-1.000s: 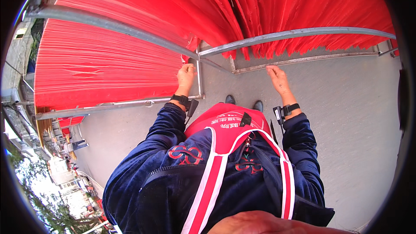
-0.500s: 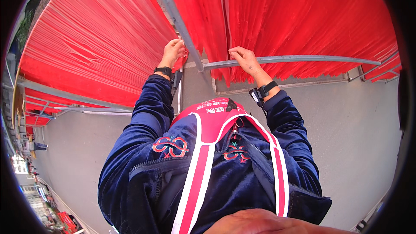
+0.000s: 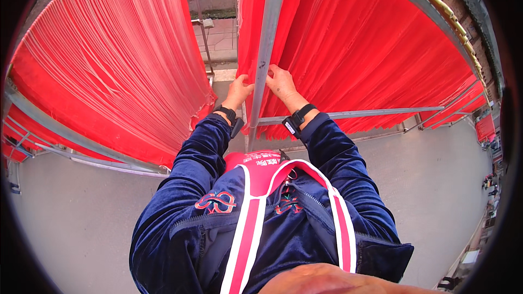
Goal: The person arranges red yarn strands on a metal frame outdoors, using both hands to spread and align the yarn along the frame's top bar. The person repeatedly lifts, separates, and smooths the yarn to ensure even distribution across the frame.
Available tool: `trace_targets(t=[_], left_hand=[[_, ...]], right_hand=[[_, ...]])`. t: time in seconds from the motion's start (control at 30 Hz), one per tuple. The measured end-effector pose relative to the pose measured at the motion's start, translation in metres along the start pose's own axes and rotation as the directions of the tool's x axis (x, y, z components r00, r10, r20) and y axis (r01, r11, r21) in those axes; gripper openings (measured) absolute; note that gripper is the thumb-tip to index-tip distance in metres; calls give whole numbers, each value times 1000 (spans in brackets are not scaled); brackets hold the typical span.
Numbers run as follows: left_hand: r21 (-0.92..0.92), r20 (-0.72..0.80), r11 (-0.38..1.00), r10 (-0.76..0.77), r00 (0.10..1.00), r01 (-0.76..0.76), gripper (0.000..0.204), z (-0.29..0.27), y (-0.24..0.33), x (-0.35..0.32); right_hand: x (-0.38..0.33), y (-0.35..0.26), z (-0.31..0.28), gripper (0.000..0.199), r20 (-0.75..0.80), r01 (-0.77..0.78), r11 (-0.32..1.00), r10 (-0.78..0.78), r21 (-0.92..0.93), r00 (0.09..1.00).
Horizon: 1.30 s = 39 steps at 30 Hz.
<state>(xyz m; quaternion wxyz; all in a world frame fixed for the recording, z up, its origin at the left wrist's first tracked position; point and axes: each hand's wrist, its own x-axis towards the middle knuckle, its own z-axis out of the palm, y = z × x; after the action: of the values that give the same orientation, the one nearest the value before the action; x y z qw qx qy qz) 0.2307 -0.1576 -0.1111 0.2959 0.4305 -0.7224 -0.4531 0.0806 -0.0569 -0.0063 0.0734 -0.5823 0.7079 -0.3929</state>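
Observation:
Thin red sheets (image 3: pixel 359 49), paper or cloth, hang packed edge to edge from a rack on the right, partly behind a grey metal post (image 3: pixel 268 27). My left hand (image 3: pixel 238 92) is just left of the post, its fingers curled and pinched at the edge of the red sheets there. On the post's right side, my right hand (image 3: pixel 281 84) has thumb and fingers drawn together on the red sheets. The post and folds partly hide the fingertips of both hands. Each wrist wears a black strap with a small device.
Another rack of red sheets (image 3: pixel 109 60) hangs on the left, above a curved metal rail (image 3: pixel 71 133). A horizontal metal bar (image 3: pixel 354 114) runs right from the post at about wrist height. Grey floor (image 3: pixel 98 201) lies below, with paving (image 3: pixel 222 35) between the racks.
My view has turned to the right, and the post now stands nearly upright in it, between my hands. Both hands have come closer together around it, still at the red sheets.

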Motion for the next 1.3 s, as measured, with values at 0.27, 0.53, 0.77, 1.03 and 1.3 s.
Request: trace_targets(t=[0.27, 0.53, 0.77, 1.03, 1.3], left_hand=[[-197, -214, 980, -29, 976, -14, 19, -16, -3, -10], [-263, -161, 959, 66, 985, -107, 19, -24, -11, -22], [-218, -238, 973, 27, 971, -80, 18, -32, -23, -20], [-66, -312, 992, 78, 947, -103, 20, -57, -42, -9], [216, -310, 956, 260, 915, -199, 21, -89, 7, -15]], right_hand=[[7, -7, -2, 20, -27, -197, 951, 209, 238, 978], [-6, -21, 1, 56, 41, -135, 988, 132, 79, 990], [16, -11, 2, 26, 60, -256, 759, 276, 598, 959], [-17, -55, -58, 19, -231, 12, 798, 159, 602, 960], [-71, -211, -230, 29, -564, 663, 669, -707, -337, 426]])
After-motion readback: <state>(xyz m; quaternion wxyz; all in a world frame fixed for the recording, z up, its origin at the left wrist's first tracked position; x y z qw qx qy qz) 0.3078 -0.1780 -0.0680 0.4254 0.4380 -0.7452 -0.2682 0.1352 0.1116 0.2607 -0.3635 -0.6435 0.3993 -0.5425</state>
